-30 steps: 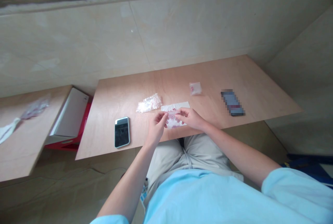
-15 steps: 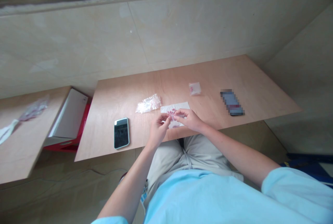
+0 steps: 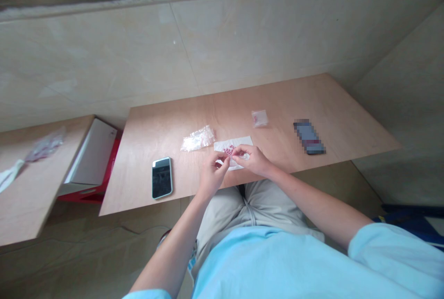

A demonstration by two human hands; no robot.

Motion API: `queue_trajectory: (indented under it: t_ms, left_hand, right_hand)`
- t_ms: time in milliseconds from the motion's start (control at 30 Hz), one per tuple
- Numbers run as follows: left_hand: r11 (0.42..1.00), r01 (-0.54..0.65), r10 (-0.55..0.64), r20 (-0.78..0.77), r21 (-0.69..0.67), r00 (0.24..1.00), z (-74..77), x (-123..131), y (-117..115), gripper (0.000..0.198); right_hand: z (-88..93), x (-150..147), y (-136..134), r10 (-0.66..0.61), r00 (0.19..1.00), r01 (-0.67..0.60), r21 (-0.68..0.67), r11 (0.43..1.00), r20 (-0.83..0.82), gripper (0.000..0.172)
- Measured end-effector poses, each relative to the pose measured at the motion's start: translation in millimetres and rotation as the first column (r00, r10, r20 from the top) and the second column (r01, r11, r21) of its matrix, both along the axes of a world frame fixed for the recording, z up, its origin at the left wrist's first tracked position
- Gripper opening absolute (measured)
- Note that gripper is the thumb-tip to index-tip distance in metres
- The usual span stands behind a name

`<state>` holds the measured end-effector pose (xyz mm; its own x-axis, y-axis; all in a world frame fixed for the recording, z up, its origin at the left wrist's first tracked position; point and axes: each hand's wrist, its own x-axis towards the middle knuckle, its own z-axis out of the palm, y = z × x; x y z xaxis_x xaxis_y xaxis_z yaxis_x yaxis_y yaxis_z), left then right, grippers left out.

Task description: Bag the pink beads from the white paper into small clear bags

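My left hand [image 3: 215, 170] and my right hand [image 3: 254, 160] meet over a white sheet [image 3: 245, 140] near the table's front edge. Thumb and fingers are pinched on each hand, and the fingertips nearly touch. Whatever they grip is too small and see-through to make out. Just beyond the fingertips, several small pink-red pieces [image 3: 229, 149] lie on the sheet. To the left of the sheet is a loose pile of clear plastic bags [image 3: 198, 139]. Farther back, a small clear bag [image 3: 260, 118] has something pink inside.
A phone [image 3: 162, 177] lies at the table's left front, and a blurred-out phone-like device [image 3: 310, 137] lies on the right. Across a gap, a second table [image 3: 31, 197] bears a clear bag with dark red contents [image 3: 45, 146]. A white box [image 3: 92, 155] stands in the gap.
My fingertips have shifted slightly, with the left thumb and finger a little farther right. More of the pink-red pieces show beyond them. Everything else on the table has stayed put.
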<state>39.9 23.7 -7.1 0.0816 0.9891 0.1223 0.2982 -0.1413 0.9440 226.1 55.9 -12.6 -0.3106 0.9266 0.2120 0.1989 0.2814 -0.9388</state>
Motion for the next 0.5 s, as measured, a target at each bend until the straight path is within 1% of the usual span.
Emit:
queue_trajectory:
  t_ms: [233, 500]
  left_hand:
    - [0.999, 0.031, -0.031, -0.002, 0.010, 1.000, 2.6, 3.2, -2.4, 0.017]
    - [0.999, 0.041, -0.041, -0.003, 0.033, 0.999, 2.1, 3.7, -2.6, 0.016]
  right_hand:
    - [0.4, 0.3, -2.4, 0.019, 1.000, -0.021, 0.073, 0.997, 0.021, 0.007]
    - [-0.3, 0.3, -3.6, 0.004, 0.999, -0.007, 0.051, 0.999, 0.048, 0.007]
